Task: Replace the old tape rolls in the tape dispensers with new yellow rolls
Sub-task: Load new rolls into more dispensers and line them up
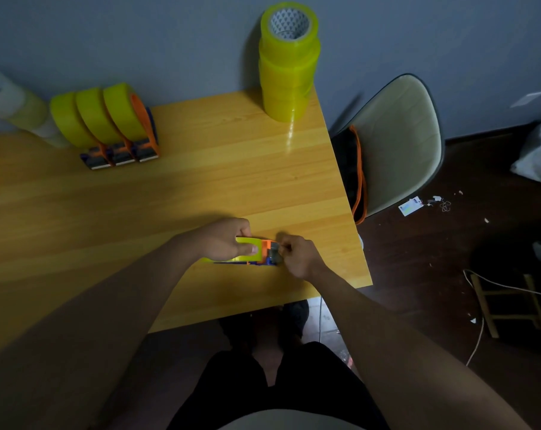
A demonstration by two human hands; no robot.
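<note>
An orange and blue tape dispenser (264,254) with a yellow roll (248,243) in it lies near the table's front right corner. My left hand (224,240) grips the roll, thumb laid across its side. My right hand (297,254) pinches at the dispenser's grey cutter end; what lies between the fingers is hidden. At the back left stand three dispensers (120,150) side by side, each loaded with a yellow roll. A tall stack of yellow rolls (289,63) rises at the back right of the table.
The wooden table (201,187) ends close to my right hand. A pale stack of old rolls (18,107) lies at the far left. A cream chair (399,144) with an orange-trimmed bag stands to the right. Scraps, a wooden frame (507,308) and a cable litter the dark floor.
</note>
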